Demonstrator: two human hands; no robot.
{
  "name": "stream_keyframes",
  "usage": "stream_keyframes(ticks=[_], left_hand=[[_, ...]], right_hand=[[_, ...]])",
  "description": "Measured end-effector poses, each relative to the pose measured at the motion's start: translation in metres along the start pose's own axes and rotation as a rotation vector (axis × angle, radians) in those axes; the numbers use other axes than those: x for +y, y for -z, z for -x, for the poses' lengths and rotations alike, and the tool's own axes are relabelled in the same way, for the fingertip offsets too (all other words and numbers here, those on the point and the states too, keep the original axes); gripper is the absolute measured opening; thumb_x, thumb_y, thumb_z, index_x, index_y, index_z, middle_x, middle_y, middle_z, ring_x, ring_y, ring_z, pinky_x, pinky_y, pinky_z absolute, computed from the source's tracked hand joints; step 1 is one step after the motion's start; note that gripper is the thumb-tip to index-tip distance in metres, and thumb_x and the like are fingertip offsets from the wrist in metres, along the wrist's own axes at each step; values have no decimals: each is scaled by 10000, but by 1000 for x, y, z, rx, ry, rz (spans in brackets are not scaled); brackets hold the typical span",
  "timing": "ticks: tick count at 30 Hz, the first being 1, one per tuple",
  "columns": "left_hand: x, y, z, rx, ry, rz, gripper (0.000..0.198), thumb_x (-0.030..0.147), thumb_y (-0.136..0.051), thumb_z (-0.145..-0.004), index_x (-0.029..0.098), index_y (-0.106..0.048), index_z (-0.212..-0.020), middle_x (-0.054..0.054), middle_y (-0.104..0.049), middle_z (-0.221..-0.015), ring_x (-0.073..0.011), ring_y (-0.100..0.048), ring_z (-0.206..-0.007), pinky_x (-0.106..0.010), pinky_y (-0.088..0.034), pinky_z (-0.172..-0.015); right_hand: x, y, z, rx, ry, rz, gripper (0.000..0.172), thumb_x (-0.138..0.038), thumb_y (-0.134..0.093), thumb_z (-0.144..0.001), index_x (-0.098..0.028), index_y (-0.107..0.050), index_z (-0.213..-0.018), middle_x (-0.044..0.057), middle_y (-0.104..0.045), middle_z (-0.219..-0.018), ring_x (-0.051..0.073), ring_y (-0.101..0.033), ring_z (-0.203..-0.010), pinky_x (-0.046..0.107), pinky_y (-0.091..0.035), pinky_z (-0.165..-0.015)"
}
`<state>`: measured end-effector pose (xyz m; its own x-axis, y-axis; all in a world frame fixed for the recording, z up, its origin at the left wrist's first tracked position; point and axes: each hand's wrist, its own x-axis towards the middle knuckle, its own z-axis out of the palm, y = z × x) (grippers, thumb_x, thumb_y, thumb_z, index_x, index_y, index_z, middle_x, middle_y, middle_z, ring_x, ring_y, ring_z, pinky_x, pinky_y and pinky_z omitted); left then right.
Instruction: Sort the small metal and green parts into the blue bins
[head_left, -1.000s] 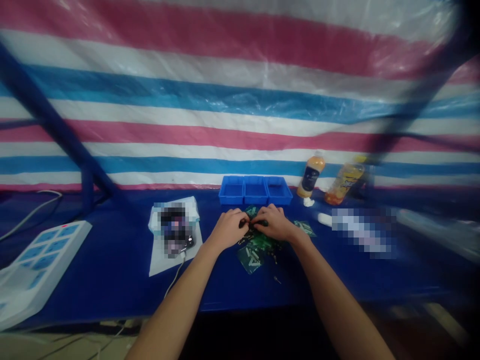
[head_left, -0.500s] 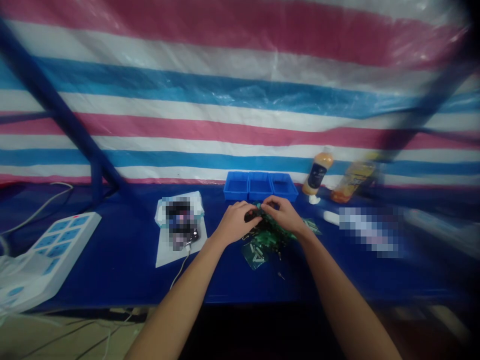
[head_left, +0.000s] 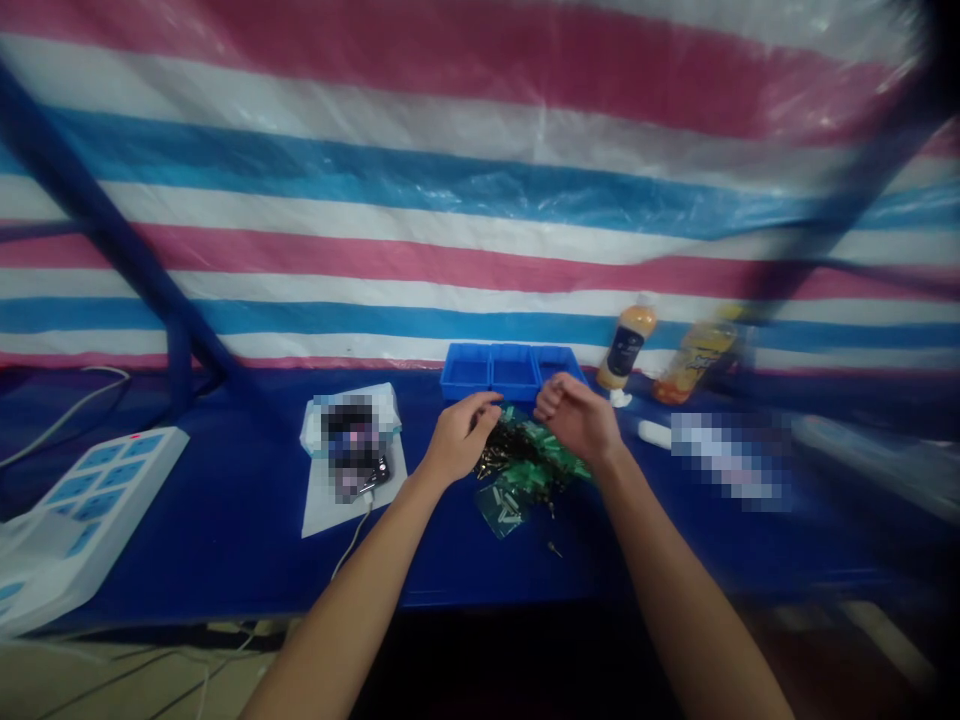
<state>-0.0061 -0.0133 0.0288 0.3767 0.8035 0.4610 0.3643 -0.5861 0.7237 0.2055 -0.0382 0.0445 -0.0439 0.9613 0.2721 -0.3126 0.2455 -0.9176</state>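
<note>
Both my hands hover over a pile of small green circuit boards and metal pins (head_left: 525,465) on the blue table (head_left: 225,530). My left hand (head_left: 457,440) is curled, its fingertips pinched together just above the pile's left side. Raised a little higher, my right hand (head_left: 577,420) has its fingers curled in near the blue bins (head_left: 495,372). What either hand holds is too small to make out. One green board (head_left: 501,508) lies nearest me, with a loose pin (head_left: 553,548) beside it.
A white power strip (head_left: 67,520) lies at the left edge. A cabled device on white paper (head_left: 352,460) lies left of the pile. Two bottles (head_left: 626,348) (head_left: 694,362) stand at the back right before a striped tarp; blue frame bars cross both sides.
My hands have come apart and lifted off the pile. The right hand rose toward the bins; the left drew slightly left. The view shifted a little.
</note>
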Motion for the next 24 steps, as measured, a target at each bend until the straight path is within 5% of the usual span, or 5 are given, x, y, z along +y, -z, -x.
stream_keyframes(ticks=[3, 7, 14, 18, 24], left_hand=[[-2, 0, 0, 14, 16, 18, 428, 473, -410, -980, 193, -684, -1154, -51, -722, -964, -182, -651, -825, -288, -468, -776], [-5, -3, 0, -5, -4, -5, 411, 469, -416, -975, 194, -716, -1031, -46, -725, -947, -190, -653, -853, -291, -469, -790], [-7, -4, -1, -36, -17, -62, 348, 436, -436, -974, 217, -707, -974, -24, -716, -905, -177, -637, -814, -292, -450, -751], [-13, -6, -3, -48, -25, -135, 262, 377, -492, -948, 221, -700, -977, -28, -702, -874, -179, -625, -785, -300, -451, -743], [-19, -7, -3, -36, -22, -239, 202, 303, -523, -919, 233, -700, -987, -30, -688, -854, -187, -620, -769, -311, -453, -732]], right_hand=[[-4, 14, -4, 115, -89, -183, 216, -386, -551, -846, -224, -479, -722, -18, -394, -616, 121, -390, -542, 284, -374, -552], [5, 30, -13, 379, -297, -124, 251, -390, -683, -752, -208, -512, -757, -51, -425, -595, 68, -327, -446, 219, -236, -415], [13, 44, -15, 597, -162, 238, 354, -497, -706, -719, -188, -627, -872, -50, -514, -635, 51, -349, -423, 210, -200, -390], [15, 45, -14, 504, -79, 489, 327, -473, -670, -748, -175, -678, -880, -31, -548, -614, 102, -448, -512, 235, -336, -485], [24, 21, -7, -3, 7, 1185, 228, -370, -596, -845, -211, -752, -895, 55, -696, -863, 198, -582, -810, 317, -422, -763]])
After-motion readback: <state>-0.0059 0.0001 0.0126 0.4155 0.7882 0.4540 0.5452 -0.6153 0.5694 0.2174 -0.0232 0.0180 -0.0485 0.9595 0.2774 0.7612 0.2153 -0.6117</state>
